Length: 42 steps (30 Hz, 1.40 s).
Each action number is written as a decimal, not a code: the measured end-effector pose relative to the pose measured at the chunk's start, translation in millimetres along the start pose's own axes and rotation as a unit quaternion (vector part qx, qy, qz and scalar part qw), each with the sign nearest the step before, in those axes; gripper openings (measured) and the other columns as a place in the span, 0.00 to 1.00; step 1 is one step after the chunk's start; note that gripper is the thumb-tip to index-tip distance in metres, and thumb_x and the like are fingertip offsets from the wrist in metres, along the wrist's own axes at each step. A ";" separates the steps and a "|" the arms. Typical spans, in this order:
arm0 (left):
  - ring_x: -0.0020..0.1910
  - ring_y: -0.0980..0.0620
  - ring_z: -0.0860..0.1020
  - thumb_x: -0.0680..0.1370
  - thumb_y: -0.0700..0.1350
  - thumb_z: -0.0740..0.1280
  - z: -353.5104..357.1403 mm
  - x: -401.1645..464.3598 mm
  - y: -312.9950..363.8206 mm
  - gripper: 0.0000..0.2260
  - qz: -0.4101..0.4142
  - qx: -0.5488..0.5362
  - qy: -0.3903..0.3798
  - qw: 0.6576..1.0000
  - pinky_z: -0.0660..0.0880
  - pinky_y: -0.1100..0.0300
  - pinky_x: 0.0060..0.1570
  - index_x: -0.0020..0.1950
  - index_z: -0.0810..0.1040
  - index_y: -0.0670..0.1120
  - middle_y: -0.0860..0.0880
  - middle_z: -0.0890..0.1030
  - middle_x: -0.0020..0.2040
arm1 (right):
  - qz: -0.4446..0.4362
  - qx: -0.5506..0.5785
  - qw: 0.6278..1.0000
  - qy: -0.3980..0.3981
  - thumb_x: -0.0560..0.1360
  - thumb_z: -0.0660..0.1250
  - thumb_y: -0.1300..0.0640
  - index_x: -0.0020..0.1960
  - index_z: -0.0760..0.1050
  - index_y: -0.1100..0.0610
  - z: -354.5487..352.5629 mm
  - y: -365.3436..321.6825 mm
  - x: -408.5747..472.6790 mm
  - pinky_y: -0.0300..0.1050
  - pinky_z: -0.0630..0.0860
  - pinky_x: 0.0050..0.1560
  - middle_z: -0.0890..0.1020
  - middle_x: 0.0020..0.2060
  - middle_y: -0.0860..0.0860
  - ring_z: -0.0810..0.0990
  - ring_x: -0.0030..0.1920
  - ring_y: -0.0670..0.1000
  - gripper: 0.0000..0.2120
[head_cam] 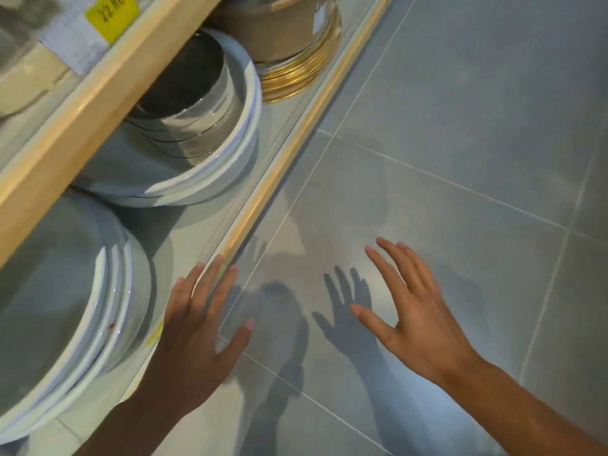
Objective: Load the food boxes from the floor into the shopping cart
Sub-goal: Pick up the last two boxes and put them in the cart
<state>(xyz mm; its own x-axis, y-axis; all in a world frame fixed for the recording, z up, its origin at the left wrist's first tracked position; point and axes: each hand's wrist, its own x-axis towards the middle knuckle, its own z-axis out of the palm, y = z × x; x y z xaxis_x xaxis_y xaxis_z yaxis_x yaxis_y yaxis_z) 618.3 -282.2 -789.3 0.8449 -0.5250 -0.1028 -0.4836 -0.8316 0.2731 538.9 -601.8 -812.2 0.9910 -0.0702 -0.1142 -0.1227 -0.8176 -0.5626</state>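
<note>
Both hands reach out with fingers spread and hold nothing: the left hand over the shelf edge, the right hand above the grey floor. Beyond, stacked plates and bowls fill the shelf. No food box shows, so its direction cannot be told.

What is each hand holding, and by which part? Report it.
Nothing is held. The left hand and right hand are both open, fingers spread above the tiled floor.

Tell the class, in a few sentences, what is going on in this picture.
A person reaches both hands out over a grey tiled floor beside a low shelf of stacked plates. The left hand and right hand are open and hold nothing. No food boxes or cart are in view.
</note>
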 end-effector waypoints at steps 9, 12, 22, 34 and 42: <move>0.80 0.44 0.59 0.79 0.63 0.56 9.3 34.7 68.3 0.32 0.058 0.003 -0.076 0.995 0.57 0.37 0.76 0.80 0.64 0.48 0.50 0.61 0.81 | 0.078 -0.018 0.996 0.025 0.78 0.58 0.31 0.82 0.53 0.44 -51.3 64.5 -58.5 0.41 0.43 0.75 0.50 0.81 0.41 0.44 0.81 0.45 0.37; 0.81 0.46 0.57 0.80 0.65 0.54 18.1 54.0 108.5 0.32 0.088 0.023 -0.104 0.990 0.55 0.40 0.78 0.80 0.63 0.49 0.51 0.61 0.81 | 0.124 -0.016 0.991 0.041 0.78 0.56 0.31 0.81 0.54 0.44 -72.8 95.9 -92.1 0.43 0.45 0.76 0.51 0.81 0.41 0.45 0.81 0.46 0.37; 0.81 0.47 0.56 0.80 0.63 0.54 64.0 103.7 313.4 0.31 0.283 0.029 -0.165 0.944 0.52 0.45 0.78 0.80 0.64 0.49 0.51 0.61 0.81 | 0.326 -0.006 0.937 0.127 0.76 0.58 0.30 0.81 0.57 0.45 -141.4 199.4 -269.4 0.59 0.60 0.77 0.57 0.81 0.46 0.53 0.81 0.53 0.38; 0.81 0.46 0.56 0.82 0.63 0.51 132.5 85.7 485.3 0.31 0.446 0.026 -0.195 0.873 0.56 0.40 0.77 0.81 0.62 0.49 0.49 0.60 0.81 | 0.466 0.038 0.856 0.223 0.76 0.59 0.30 0.81 0.48 0.39 -136.7 233.0 -400.9 0.54 0.55 0.79 0.49 0.81 0.39 0.46 0.81 0.45 0.39; 0.81 0.46 0.54 0.81 0.63 0.51 113.8 94.4 448.6 0.32 0.437 0.046 -0.193 0.877 0.53 0.41 0.78 0.81 0.60 0.48 0.49 0.59 0.82 | 0.437 0.046 0.870 0.224 0.76 0.59 0.31 0.82 0.51 0.44 -139.4 219.3 -376.6 0.52 0.56 0.78 0.52 0.81 0.42 0.50 0.81 0.47 0.40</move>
<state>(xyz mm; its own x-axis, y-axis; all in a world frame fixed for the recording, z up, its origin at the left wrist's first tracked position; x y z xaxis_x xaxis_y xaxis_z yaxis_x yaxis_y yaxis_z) 455.1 -725.4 -785.3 0.0094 -0.9770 -0.2133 -0.9394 -0.0817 0.3329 146.2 -834.3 -778.4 0.4370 -0.8741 -0.2120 -0.8227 -0.2931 -0.4871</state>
